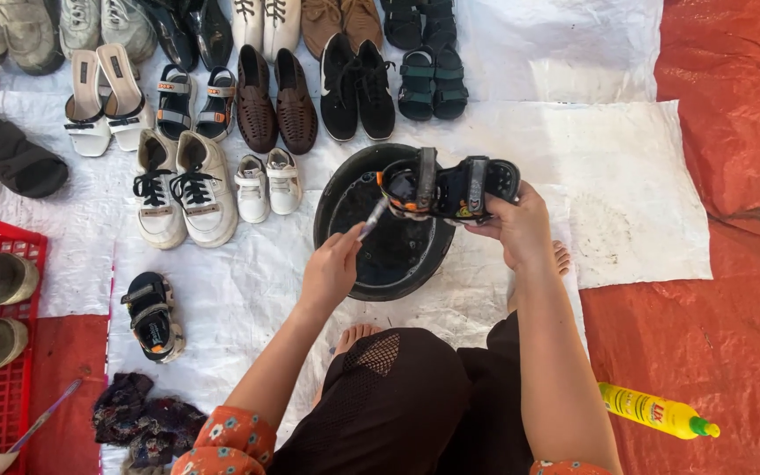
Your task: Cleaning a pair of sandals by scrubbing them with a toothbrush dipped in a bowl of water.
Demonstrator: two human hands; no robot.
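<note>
A yellow bottle (653, 411) lies near a red crate (2, 352) and dark rags (142, 418).

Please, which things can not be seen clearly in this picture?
Head view only:
- Brush in left hand: bristles too small to tell.
- Basin: its contents look dark, and the sandal in right hand covers part.
- Red crate: cut by left edge.
- Top row shoes: cut by top edge.

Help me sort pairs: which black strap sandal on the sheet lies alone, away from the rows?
The black and orange sandal at lower left, below the white sneakers. Its likely mate is in the right hand over the basin.
</note>
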